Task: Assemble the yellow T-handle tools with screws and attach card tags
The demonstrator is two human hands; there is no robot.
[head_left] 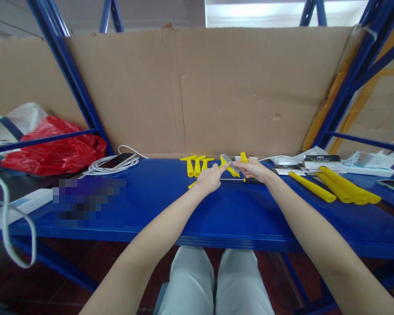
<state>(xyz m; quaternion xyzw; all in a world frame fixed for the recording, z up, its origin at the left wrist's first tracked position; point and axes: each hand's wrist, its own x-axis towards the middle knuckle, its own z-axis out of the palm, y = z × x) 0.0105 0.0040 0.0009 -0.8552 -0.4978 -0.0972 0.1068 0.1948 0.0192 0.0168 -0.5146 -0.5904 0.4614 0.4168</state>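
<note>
Bare forearms (147, 251) crossed the front edge of the blue surface (160, 205). Toward the surface's rear, fingers of the right hand (252, 169) gripped a yellow-and-grey piece (227, 159); the left hand (210, 178) extended its index finger to it, grip undetermined.

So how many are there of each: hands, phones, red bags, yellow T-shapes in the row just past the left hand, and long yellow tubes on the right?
Left hand and right hand: 2
Phones: 2
Red bag: 1
Yellow T-shapes: 3
Long yellow tubes: 4
Total: 12
</note>
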